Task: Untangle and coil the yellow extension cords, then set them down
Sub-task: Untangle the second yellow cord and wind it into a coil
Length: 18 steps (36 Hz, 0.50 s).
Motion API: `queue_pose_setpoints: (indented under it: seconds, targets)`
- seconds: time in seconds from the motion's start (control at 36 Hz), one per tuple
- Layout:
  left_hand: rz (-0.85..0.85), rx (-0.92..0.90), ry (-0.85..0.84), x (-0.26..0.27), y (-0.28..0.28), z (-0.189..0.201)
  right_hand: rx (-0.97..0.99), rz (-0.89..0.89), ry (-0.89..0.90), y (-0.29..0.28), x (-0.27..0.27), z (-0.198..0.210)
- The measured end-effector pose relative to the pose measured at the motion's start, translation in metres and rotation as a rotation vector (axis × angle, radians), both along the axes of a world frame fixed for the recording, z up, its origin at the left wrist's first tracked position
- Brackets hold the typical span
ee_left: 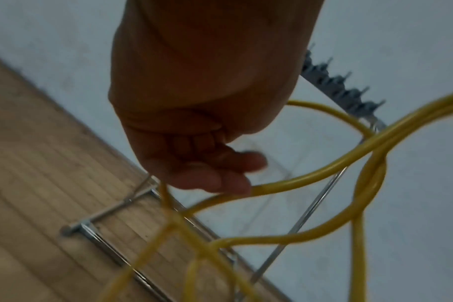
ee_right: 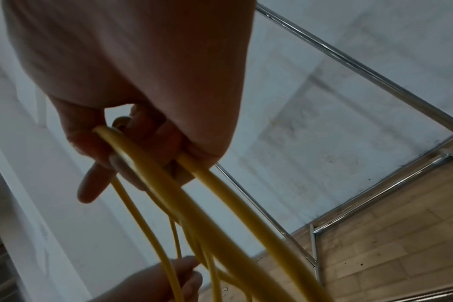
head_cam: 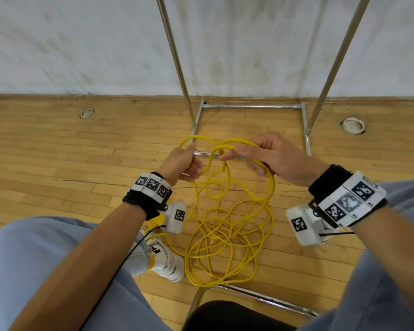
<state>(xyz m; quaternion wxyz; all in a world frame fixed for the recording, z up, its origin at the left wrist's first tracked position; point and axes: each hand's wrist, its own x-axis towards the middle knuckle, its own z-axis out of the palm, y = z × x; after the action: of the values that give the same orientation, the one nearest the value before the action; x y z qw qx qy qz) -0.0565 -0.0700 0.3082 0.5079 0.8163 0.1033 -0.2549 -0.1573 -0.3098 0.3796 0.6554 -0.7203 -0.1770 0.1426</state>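
Both the left hand (head_cam: 185,163) and right hand (head_cam: 270,156) grip a few raised loops of yellow cord (head_cam: 227,230), but most lies tangled on the floor (head_cam: 58,151), so coiling has barely begun.

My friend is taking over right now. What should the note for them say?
Left hand: grips a strand of the yellow cord.
Right hand: holds a few loops of it.
Where: both hands hold the cord up above the wooden floor; the rest lies there in a loose tangle between the person's knees.
Done: a few loops gathered.
Left: untangle the pile, finish coiling, set it down.
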Motion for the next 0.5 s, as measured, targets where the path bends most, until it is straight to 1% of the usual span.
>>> queue_pose_setpoints:
  seconds: [0.08, 0.11, 0.17, 0.28, 0.33, 0.36, 0.42, 0.44, 0.47, 0.5]
  targets:
    - [-0.168, -0.166, 0.218, -0.006, -0.007, 0.016, -0.05, -0.014, 0.013, 0.002, 0.001, -0.004]
    - [-0.222, -0.219, 0.254, -0.008, -0.008, 0.018, -0.061, -0.014, 0.011, 0.002, 0.001, -0.006]
    - [-0.316, -0.267, 0.231, -0.013, -0.01, 0.022, -0.078, -0.027, 0.014, 0.003, 0.001, -0.008]
    - [-0.451, -0.194, 0.068, -0.023, -0.013, 0.035, -0.145, -0.155, 0.044, 0.004, 0.002, -0.007]
    - [-0.529, -0.088, 0.001, -0.027, -0.012, 0.041, -0.143, -0.223, 0.089, 0.001, 0.003, -0.011]
    - [-0.586, 0.001, -0.069, -0.028, -0.01, 0.042, -0.145, -0.24, 0.105, 0.0, 0.005, -0.013]
    - [-0.692, 0.178, -0.303, -0.027, -0.006, 0.039, -0.155, -0.257, 0.134, -0.002, 0.006, -0.018]
    - [-0.71, 0.242, -0.44, -0.026, -0.004, 0.036, -0.162, -0.259, 0.159, -0.001, 0.006, -0.019]
    - [-0.687, 0.273, -0.554, -0.025, -0.004, 0.033, -0.163, -0.254, 0.199, -0.001, 0.007, -0.021]
    - [-0.623, 0.268, -0.618, -0.026, -0.006, 0.033, -0.164, -0.239, 0.251, -0.001, 0.007, -0.023]
